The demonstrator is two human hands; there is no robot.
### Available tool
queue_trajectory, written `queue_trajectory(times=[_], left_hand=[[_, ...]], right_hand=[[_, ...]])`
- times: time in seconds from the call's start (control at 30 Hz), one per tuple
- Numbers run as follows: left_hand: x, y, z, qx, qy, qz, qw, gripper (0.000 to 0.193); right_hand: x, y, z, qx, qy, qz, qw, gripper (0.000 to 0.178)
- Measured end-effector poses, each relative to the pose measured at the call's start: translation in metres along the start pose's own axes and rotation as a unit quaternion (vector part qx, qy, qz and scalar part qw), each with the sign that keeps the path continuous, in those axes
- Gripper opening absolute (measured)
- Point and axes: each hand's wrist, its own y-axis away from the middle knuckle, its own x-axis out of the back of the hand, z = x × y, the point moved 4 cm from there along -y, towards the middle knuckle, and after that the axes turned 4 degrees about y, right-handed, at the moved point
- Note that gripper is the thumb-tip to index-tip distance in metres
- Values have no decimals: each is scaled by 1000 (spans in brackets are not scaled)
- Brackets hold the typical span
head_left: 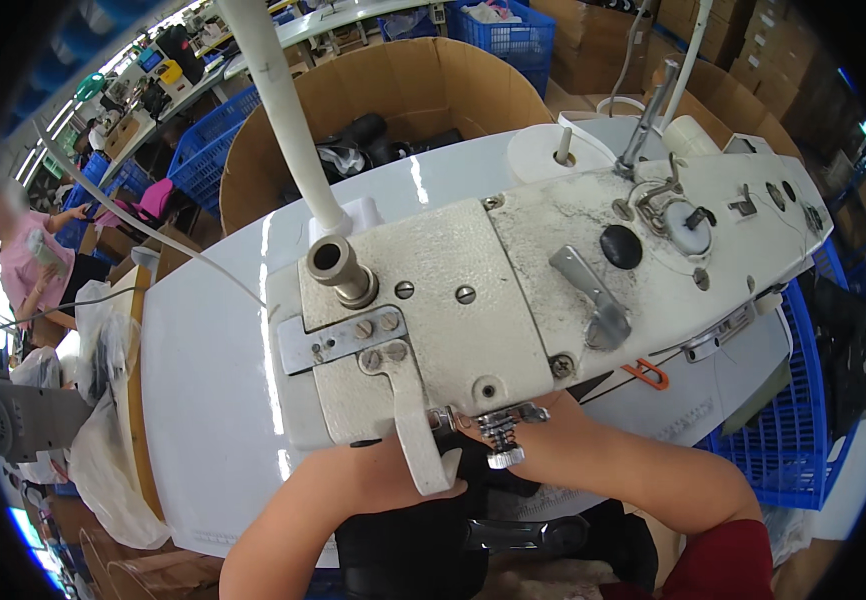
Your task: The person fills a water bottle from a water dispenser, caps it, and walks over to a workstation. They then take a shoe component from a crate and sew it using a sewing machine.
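One sewing machine (553, 290) fills the middle, with one black knob (621, 246) on its top at about two o'clock. Two forearms come in from six o'clock. One big cardboard drum (403, 85) stands at twelve o'clock. Four blue plastic crates show: one (508, 35) at twelve, two (208, 150) near ten, one (788, 440) at four. One other person (23, 255) sits at nine o'clock

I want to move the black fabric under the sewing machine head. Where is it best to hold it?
Probably the near edge of the black fabric, from the person's side: it lies open there, while the sewing machine head covers the far part. Both hands are hidden under the head.
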Motion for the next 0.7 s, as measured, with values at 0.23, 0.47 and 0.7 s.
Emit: queue_trajectory(times=[0.23, 0.47, 0.7], left_hand=[[14, 4, -18, 53, 142, -16, 988, 52], [32, -2, -55, -99, 191, 180, 960, 39], [-77, 3, -121, -56, 775, -22, 629, 66]], right_hand=[[-1, -1, 8, -11, 1, -21, 1000, 13], [-4, 0, 0, 42, 43, -53, 997, 30], [-2, 3, 2, 28, 77, -89, 993, 37]])
